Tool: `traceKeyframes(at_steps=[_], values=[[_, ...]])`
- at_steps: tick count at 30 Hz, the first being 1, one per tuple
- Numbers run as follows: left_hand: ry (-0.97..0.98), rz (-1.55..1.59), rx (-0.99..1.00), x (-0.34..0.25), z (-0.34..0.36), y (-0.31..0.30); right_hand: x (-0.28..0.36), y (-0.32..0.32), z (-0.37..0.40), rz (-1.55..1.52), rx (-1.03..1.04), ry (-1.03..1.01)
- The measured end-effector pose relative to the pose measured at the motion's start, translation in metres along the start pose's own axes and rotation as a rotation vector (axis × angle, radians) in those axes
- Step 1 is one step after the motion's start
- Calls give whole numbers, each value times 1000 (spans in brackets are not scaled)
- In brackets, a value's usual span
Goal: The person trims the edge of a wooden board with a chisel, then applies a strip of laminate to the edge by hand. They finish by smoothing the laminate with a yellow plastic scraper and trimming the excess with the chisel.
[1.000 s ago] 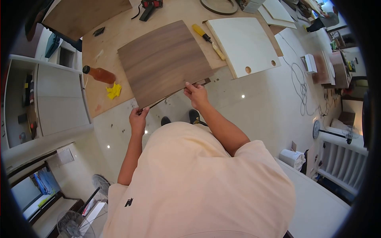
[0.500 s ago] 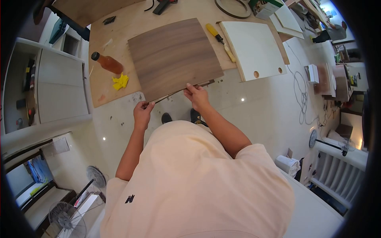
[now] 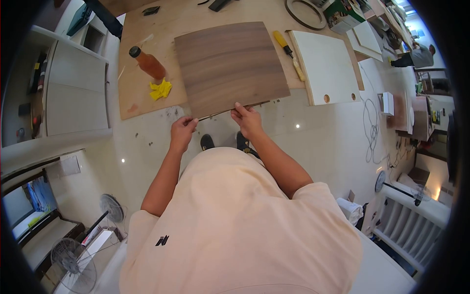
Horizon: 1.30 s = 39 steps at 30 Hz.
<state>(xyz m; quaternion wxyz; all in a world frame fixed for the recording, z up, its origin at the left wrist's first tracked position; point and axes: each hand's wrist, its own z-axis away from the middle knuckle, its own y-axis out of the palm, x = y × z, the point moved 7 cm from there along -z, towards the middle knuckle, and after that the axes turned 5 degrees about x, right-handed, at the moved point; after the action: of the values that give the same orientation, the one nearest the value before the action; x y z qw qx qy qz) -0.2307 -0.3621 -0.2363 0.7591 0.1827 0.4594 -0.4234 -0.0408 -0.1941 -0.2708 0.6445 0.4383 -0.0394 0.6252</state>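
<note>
A brown wood-grain panel point(image 3: 230, 68) lies on the plywood worktable, its near edge overhanging toward me. Along that edge runs a thin dark edge-banding strip point(image 3: 215, 115). At the panel's near left corner, my left hand point(image 3: 183, 133) pinches the strip's end between thumb and fingers. My right hand point(image 3: 248, 121) is closed on the strip near the middle of the edge, its thumb up against the panel. Part of the strip is hidden behind the right fingers.
Left of the panel are a bottle of orange-brown liquid point(image 3: 151, 65) and a crumpled yellow cloth point(image 3: 160, 90). To the right, a yellow-handled tool point(image 3: 283, 42) lies beside a white panel point(image 3: 329, 68) with two round holes. A banding roll point(image 3: 320, 20) sits farther back. Another person point(image 3: 420, 56) is far right.
My view has shifted, so the table and its things appear farther right. Both hands stay pinched at the panel's near edge, the left one slightly nearer the corner in view.
</note>
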Motion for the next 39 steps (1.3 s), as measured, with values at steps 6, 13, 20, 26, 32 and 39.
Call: traceKeyframes(at_steps=[6, 13, 20, 26, 32, 39], values=[[-17, 65, 34, 10, -9, -6, -23, 26, 6, 58, 51, 91], [-39, 134, 83, 8, -14, -9, -28, 37, 10, 42, 15, 60], [-98, 151, 145, 5, -20, -12, -48, 59, 13, 62, 66, 93], [-128, 162, 192, 6, -25, -12, -52, 63, 13, 62, 51, 86], [-174, 111, 214, 1, -22, -13, -64, 73, 13, 44, 67, 105], [-176, 13, 267, -1, -29, -17, -77, 83, 13, 15, 85, 141]])
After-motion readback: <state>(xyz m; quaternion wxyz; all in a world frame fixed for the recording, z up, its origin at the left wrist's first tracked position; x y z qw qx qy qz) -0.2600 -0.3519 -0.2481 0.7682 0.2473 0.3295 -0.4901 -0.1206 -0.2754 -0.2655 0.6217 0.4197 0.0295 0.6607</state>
